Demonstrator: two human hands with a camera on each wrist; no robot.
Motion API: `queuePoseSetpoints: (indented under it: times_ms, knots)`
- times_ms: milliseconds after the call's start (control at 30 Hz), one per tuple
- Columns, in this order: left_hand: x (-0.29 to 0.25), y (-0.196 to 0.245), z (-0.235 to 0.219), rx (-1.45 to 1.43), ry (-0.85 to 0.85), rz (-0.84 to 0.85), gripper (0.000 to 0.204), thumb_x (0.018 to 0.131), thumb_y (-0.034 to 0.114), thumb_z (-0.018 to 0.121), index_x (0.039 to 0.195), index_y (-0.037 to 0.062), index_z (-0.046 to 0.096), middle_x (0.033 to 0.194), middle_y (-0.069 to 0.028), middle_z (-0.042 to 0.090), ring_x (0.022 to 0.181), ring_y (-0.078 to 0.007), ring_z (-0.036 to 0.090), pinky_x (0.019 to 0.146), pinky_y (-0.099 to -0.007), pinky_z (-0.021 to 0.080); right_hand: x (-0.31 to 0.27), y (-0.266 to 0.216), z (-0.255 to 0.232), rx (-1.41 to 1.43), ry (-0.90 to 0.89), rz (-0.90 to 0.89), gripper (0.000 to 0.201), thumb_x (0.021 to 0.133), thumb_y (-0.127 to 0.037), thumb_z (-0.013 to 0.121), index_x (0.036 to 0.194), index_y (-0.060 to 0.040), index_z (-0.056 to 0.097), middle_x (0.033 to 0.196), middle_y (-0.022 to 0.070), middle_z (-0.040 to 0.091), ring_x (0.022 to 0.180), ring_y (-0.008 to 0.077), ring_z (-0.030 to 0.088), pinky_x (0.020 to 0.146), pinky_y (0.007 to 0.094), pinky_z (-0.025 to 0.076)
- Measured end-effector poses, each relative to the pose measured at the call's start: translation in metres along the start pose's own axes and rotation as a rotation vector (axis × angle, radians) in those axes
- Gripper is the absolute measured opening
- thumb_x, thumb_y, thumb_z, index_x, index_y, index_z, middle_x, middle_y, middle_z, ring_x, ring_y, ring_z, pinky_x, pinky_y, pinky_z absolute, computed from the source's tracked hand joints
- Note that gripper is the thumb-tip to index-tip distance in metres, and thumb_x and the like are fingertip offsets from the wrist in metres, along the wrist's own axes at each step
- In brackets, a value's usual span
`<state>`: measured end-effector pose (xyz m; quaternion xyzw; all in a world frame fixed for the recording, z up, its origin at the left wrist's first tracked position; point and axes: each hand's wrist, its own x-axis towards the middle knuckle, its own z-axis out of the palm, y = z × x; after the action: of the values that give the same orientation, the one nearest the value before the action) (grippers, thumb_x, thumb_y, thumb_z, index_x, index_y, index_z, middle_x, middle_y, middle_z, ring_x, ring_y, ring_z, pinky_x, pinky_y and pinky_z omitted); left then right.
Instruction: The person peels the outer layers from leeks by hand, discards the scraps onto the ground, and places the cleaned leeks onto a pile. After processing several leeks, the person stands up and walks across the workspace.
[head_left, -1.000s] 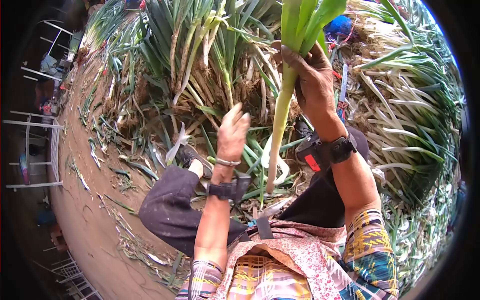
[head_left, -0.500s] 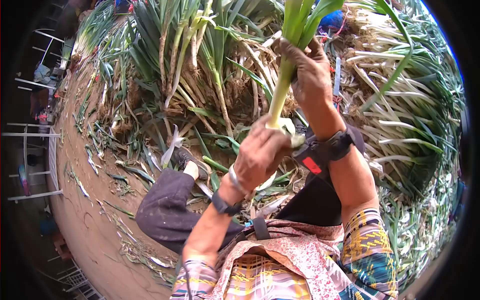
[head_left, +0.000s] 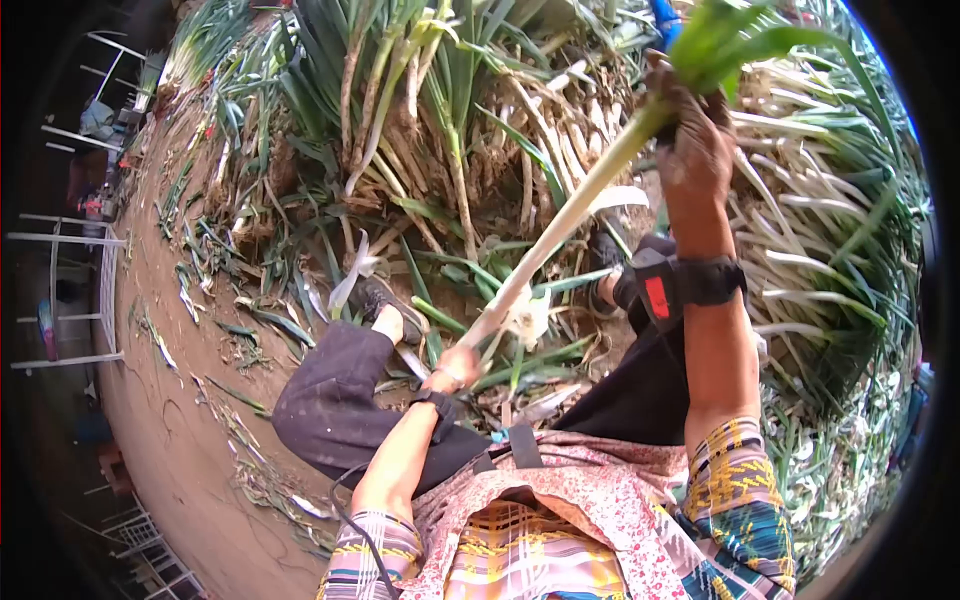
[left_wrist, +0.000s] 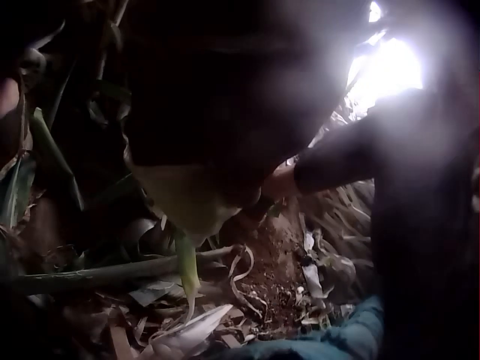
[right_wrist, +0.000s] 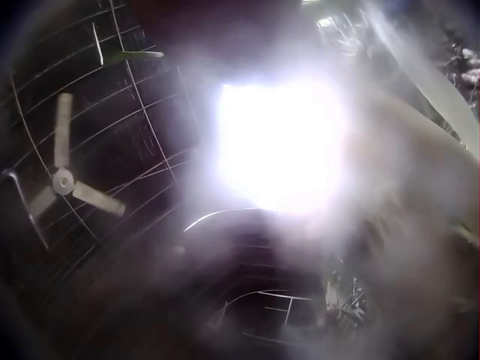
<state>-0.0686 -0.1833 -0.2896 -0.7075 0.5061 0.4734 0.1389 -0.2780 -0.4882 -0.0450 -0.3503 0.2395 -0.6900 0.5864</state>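
Observation:
In the head view my right hand (head_left: 697, 145) is raised at the upper right and grips a long green onion (head_left: 570, 215) just below its green leaves. Its pale stalk slants down to the lower left. At the stalk's lower end is my left hand (head_left: 460, 366), blurred, with the fingers curled around the tip. A white strip of peel (head_left: 618, 198) stands out from the stalk's right side. The left wrist view is dark and shows a pale yellowish leaf (left_wrist: 187, 199). Glare washes out most of the right wrist view.
Unpeeled green onions with brown roots (head_left: 460, 190) are heaped in front. A pile of white-stalked onions (head_left: 810, 220) lies at the right. Loose peel (head_left: 530, 320) and leaves litter the ground around my feet. White metal racks (head_left: 75, 290) stand at the far left.
My left hand came up to the stalk's lower part, then moved down and left to its tip. My right hand has shifted right with the green onion, which now slants more.

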Motion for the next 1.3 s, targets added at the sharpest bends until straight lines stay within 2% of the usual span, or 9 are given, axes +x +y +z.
queuePoseSetpoints:
  times_ms: [133, 200, 233, 333, 500, 800, 933, 1233, 1300]
  knots:
    - [-0.02, -0.05, -0.015, -0.232, 0.021, -0.084, 0.047, 0.076, 0.012, 0.062, 0.122, 0.0133, 0.053, 0.113, -0.0103, 0.059, 0.106, -0.0223, 0.054, 0.093, -0.0312, 0.041, 0.035, -0.027, -0.029, 0.086, -0.057, -0.154, 0.027, 0.082, -0.005, 0.062, 0.106, -0.0002, 0.052, 0.092, 0.012, 0.064, 0.078, 0.0177, 0.06, 0.067, 0.0308, 0.052]
    - [0.041, -0.082, -0.006, -0.497, 0.521, 0.524, 0.028, 0.082, 0.015, 0.054, 0.109, 0.0107, 0.06, 0.095, -0.0087, 0.065, 0.088, -0.0219, 0.061, 0.079, -0.0321, 0.048, 0.028, -0.022, -0.025, 0.129, -0.079, -0.105, 0.027, 0.084, -0.006, 0.061, 0.108, -0.0007, 0.05, 0.093, 0.0131, 0.063, 0.078, 0.018, 0.06, 0.067, 0.0311, 0.052]
    - [0.05, -0.074, -0.038, 0.066, 0.285, 0.079, 0.026, 0.086, 0.023, 0.05, 0.103, 0.0067, 0.062, 0.088, -0.0095, 0.065, 0.082, -0.0257, 0.061, 0.076, -0.0335, 0.048, 0.023, -0.019, -0.018, 0.156, -0.09, -0.09, 0.028, 0.084, -0.006, 0.06, 0.109, -0.0009, 0.049, 0.094, 0.0136, 0.063, 0.079, 0.0182, 0.06, 0.067, 0.0313, 0.052]
    - [-0.038, 0.078, -0.15, -0.543, 0.619, 0.501, 0.039, 0.091, 0.035, 0.049, 0.112, 0.0039, 0.058, 0.096, -0.0098, 0.063, 0.084, -0.0197, 0.058, 0.078, -0.03, 0.045, 0.02, -0.017, -0.011, 0.19, -0.158, -0.035, 0.026, 0.087, -0.009, 0.056, 0.11, -0.0011, 0.047, 0.096, 0.0138, 0.062, 0.079, 0.0184, 0.059, 0.069, 0.0314, 0.051]
    - [-0.061, 0.166, -0.152, -1.314, -0.199, 0.863, 0.052, 0.089, 0.029, 0.056, 0.129, 0.001, 0.036, 0.09, -0.0094, 0.062, 0.072, -0.0121, 0.06, 0.064, -0.0252, 0.05, 0.019, -0.007, -0.009, 0.462, -0.302, 0.172, 0.024, 0.092, -0.016, 0.049, 0.111, -0.0004, 0.046, 0.098, 0.0123, 0.059, 0.088, 0.0193, 0.057, 0.08, 0.0351, 0.048]
    - [-0.082, 0.22, -0.186, -1.621, 0.308, 0.763, 0.031, 0.089, 0.033, 0.055, 0.093, 0.0025, 0.055, 0.079, -0.0063, 0.062, 0.058, -0.0107, 0.053, 0.055, -0.0224, 0.045, -0.032, 0.013, 0.032, 0.233, -0.415, 0.456, 0.032, 0.093, -0.026, 0.047, 0.119, -0.0095, 0.04, 0.094, 0.0078, 0.057, 0.083, 0.017, 0.056, 0.074, 0.0329, 0.049]
    - [-0.064, 0.175, -0.167, -2.298, -0.238, 1.174, 0.026, 0.094, 0.03, 0.044, 0.083, 0.0078, 0.054, 0.055, 0.0033, 0.041, 0.048, -0.0097, 0.043, 0.045, -0.0226, 0.035, 0.009, 0.005, 0.004, 0.173, -0.268, 0.244, 0.024, 0.091, -0.033, 0.049, 0.093, -0.0095, 0.047, 0.082, 0.0078, 0.054, 0.071, 0.016, 0.054, 0.061, 0.0271, 0.046]
    - [-0.001, 0.009, -0.048, -0.426, 0.574, 0.247, 0.022, 0.091, 0.025, 0.051, 0.091, 0.0045, 0.06, 0.06, 0.0032, 0.049, 0.053, -0.0051, 0.045, 0.049, -0.0205, 0.036, 0.031, -0.014, -0.034, 0.42, -0.192, 0.175, 0.023, 0.095, -0.023, 0.042, 0.106, -0.0031, 0.038, 0.086, 0.0097, 0.046, 0.072, 0.018, 0.044, 0.061, 0.0309, 0.041]
    - [-0.028, 0.033, -0.073, -1.017, 0.332, 0.042, 0.025, 0.088, 0.022, 0.057, 0.107, 0.0065, 0.056, 0.064, 0.0023, 0.052, 0.058, -0.0074, 0.051, 0.053, -0.0204, 0.041, 0.036, -0.012, -0.041, 0.505, -0.215, 0.171, 0.02, 0.096, -0.023, 0.039, 0.104, -0.0047, 0.038, 0.091, 0.0118, 0.044, 0.077, 0.019, 0.043, 0.063, 0.0316, 0.041]
